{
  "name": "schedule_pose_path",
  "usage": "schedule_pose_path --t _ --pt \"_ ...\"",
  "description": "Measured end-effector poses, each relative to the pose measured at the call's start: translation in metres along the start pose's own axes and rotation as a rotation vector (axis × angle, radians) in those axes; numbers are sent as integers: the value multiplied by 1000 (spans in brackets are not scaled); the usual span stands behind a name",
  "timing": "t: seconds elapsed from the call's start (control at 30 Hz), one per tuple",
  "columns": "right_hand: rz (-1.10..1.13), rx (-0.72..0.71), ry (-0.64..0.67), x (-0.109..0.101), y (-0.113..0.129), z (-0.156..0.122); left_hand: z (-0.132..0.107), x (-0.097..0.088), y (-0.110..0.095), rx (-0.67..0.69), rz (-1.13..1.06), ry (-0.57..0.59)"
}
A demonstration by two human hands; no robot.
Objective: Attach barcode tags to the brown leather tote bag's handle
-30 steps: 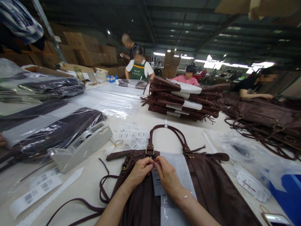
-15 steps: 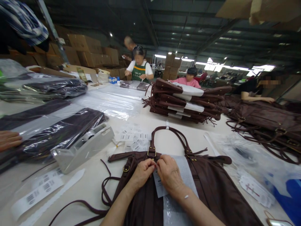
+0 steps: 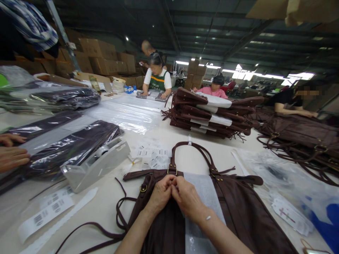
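Note:
A dark brown leather handbag (image 3: 251,215) lies flat in front of me, its looped handle (image 3: 206,151) stretched away from me. A strip of white wrapping paper (image 3: 205,190) runs down its middle. My left hand (image 3: 162,192) is pinched closed just below the handle's left brass ring (image 3: 172,171). My right hand (image 3: 186,195) is closed too, its fingertips meeting the left ones over the bag. Whatever lies between the fingers is hidden. Thin brown straps (image 3: 106,233) trail from the bag's left side.
A grey tape dispenser (image 3: 96,164) and barcode labels (image 3: 49,211) are at left, beside plastic-wrapped bags (image 3: 76,148) under another person's hands (image 3: 13,155). Stacked brown bags (image 3: 206,113) stand beyond the handle. White tags (image 3: 291,215) lie at right; co-workers are farther back.
My hands have drawn closer together at the base of the handle. The translucent white tag that showed beneath my right hand is now out of sight. At left, the other person's second hand has appeared.

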State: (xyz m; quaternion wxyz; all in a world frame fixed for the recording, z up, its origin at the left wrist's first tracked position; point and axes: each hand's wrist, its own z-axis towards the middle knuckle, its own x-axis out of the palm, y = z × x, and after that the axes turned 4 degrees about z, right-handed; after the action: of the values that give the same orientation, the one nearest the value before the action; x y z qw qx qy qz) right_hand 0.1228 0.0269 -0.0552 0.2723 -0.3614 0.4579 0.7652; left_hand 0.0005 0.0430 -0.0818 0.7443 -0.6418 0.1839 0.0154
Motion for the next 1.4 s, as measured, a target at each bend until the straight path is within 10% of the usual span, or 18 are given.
schedule_pose_path --t 0.2,0.43,1.07,1.4 --pt "778 468 -22 16 -19 1 -5 -4 6 -12 -21 67" --pt "1162 537 -55 21 -28 0 -5 -5 11 -95 -116 -58" --pt "1220 543 -42 18 -31 -3 -7 -7 11 29 -32 -133" --pt "1229 532 -114 14 -30 -6 -7 4 11 250 458 -143"
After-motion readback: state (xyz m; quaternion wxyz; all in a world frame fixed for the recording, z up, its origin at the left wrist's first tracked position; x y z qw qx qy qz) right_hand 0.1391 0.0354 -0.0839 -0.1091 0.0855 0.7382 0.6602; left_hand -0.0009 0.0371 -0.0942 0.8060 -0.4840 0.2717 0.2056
